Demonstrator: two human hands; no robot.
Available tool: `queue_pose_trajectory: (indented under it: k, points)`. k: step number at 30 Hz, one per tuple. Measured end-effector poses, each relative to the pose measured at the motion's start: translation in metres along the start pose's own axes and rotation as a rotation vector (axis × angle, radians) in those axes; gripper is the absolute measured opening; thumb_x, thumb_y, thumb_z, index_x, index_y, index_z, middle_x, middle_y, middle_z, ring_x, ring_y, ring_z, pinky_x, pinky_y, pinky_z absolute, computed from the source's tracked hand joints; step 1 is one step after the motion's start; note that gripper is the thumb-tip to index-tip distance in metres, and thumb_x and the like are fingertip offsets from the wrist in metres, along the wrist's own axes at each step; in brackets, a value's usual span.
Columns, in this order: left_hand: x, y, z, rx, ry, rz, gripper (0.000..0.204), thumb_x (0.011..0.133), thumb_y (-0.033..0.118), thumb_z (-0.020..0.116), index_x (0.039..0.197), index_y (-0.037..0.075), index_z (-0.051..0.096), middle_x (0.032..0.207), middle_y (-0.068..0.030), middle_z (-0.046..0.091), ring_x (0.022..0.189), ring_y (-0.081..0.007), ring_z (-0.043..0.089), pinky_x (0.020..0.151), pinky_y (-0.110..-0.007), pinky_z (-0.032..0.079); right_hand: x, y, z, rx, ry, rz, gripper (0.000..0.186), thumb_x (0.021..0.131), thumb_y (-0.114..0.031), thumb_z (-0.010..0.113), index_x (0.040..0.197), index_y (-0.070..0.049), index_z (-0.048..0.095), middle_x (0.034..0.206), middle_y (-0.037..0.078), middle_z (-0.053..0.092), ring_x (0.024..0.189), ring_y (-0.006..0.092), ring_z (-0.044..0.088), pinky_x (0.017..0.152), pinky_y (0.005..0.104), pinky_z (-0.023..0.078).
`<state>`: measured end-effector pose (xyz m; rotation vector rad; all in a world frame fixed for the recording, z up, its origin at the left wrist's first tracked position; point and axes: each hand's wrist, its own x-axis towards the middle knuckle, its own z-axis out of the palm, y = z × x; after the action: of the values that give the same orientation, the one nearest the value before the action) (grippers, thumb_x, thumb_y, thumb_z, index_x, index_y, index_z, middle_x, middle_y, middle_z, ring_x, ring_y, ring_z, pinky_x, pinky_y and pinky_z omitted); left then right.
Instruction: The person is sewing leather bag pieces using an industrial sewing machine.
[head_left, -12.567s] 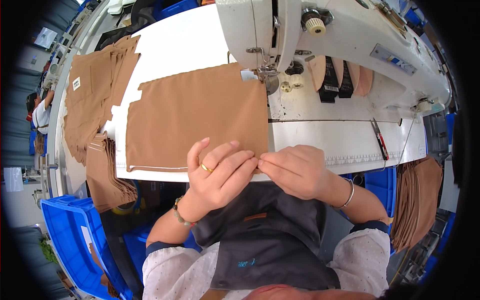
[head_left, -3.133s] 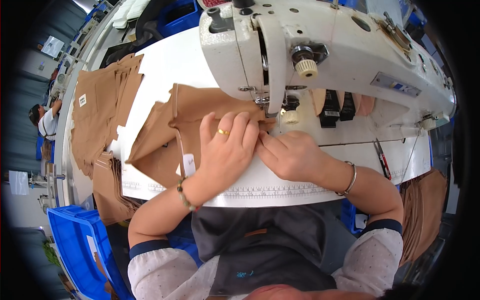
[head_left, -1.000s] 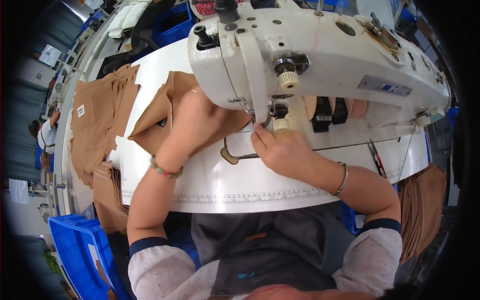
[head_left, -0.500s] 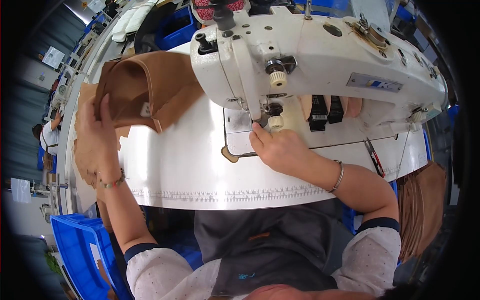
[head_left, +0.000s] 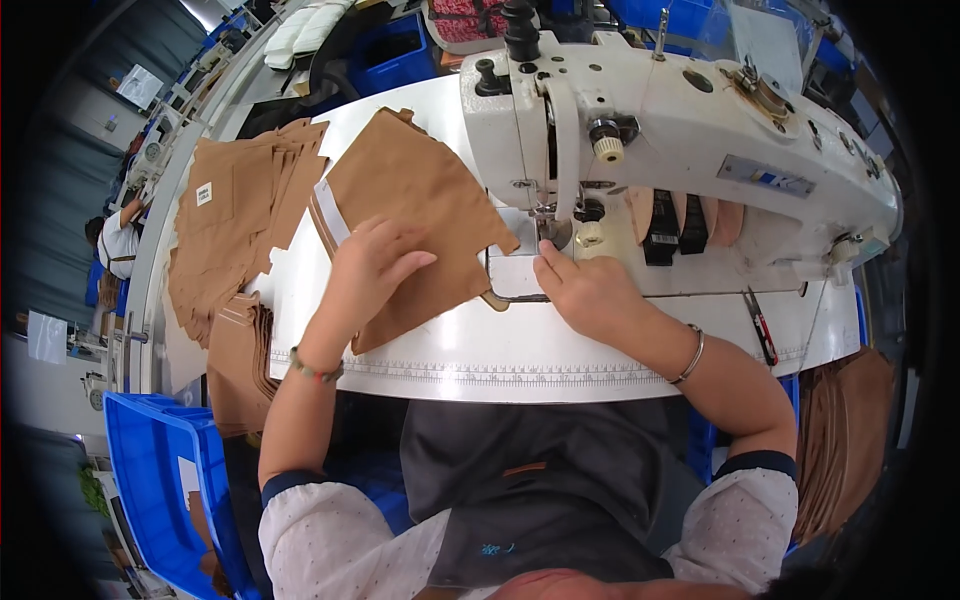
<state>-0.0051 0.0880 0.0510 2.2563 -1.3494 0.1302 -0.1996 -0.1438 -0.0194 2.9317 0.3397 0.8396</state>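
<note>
A brown fabric piece [head_left: 420, 180], with notched corners and a white strip on its left edge, lies flat on the table left of the needle. My left hand [head_left: 372, 268] rests on its near left part, fingers stretched and thumb apart, holding nothing. At the white sewing machine [head_left: 520, 130], my right hand [head_left: 592, 292] is just in front of the presser foot [head_left: 546, 222]. Its fingers are bent and close together, fingertips by the foot. Anything between them is too small to make out.
Brown cut pieces [head_left: 235, 200] lie in a stack at the left, others [head_left: 240, 350] hanging over the table edge. Red-handled snips [head_left: 762, 330] lie at the right, and black labels [head_left: 662, 225] under the machine arm. A blue bin [head_left: 160, 470] stands lower left; brown fabric [head_left: 845, 440] hangs lower right.
The brown piece, held up and folded open in my left hand before, now lies flat by the needle. My left hand has moved right and let go. My right hand stays by the presser foot.
</note>
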Motion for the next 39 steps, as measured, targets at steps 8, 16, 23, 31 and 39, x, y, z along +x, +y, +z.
queue_pose_trajectory:
  k: [8,16,23,31,39]
  points:
    - [-0.010,-0.022,0.026,-0.689,0.081,-0.464,0.018,0.097,0.016,0.071,0.087,0.001,0.069,0.082,0.0026,0.065,0.077,-0.0065,0.058,0.071,-0.023,0.047,0.006,-0.002,-0.007,0.112,0.069,-0.032,0.027,0.078,-0.011,0.065,0.101,0.001,0.067,0.104,0.017,0.073,0.062,0.0180,0.068,0.051,0.0307,0.052]
    - [-0.057,0.043,0.002,-0.955,0.019,-0.273,0.016,0.093,0.009,0.072,0.081,-0.001,0.070,0.083,-0.0001,0.062,0.078,-0.0076,0.054,0.072,-0.023,0.043,0.055,-0.060,-0.009,0.840,0.128,0.331,0.024,0.085,-0.022,0.071,0.102,-0.006,0.067,0.096,0.012,0.069,0.084,0.0330,0.068,0.072,0.0422,0.053]
    - [-0.063,0.042,-0.003,-0.888,0.103,-0.244,0.018,0.092,0.009,0.074,0.079,0.001,0.066,0.081,-0.0002,0.057,0.074,-0.0075,0.051,0.068,-0.023,0.042,0.069,-0.069,-0.027,0.955,0.146,0.365,0.012,0.077,-0.014,0.074,0.087,-0.008,0.071,0.078,0.013,0.068,0.074,0.0344,0.067,0.065,0.0417,0.053]
    - [-0.063,0.027,-0.027,-0.772,0.364,-0.207,0.017,0.093,0.007,0.071,0.080,0.001,0.063,0.079,-0.0009,0.055,0.073,-0.0107,0.049,0.068,-0.024,0.041,0.062,-0.055,-0.068,0.937,0.077,0.408,0.013,0.079,-0.010,0.078,0.084,-0.003,0.068,0.080,0.010,0.069,0.071,0.0268,0.067,0.065,0.0339,0.053]
    - [-0.060,0.043,-0.046,-0.351,0.287,0.007,0.020,0.093,0.008,0.073,0.081,0.003,0.057,0.108,-0.0100,0.072,0.105,-0.0239,0.067,0.090,-0.035,0.051,0.054,-0.056,-0.084,1.342,0.035,0.520,0.014,0.087,-0.007,0.076,0.091,0.001,0.066,0.083,0.007,0.068,0.073,0.0130,0.064,0.067,0.0286,0.052]
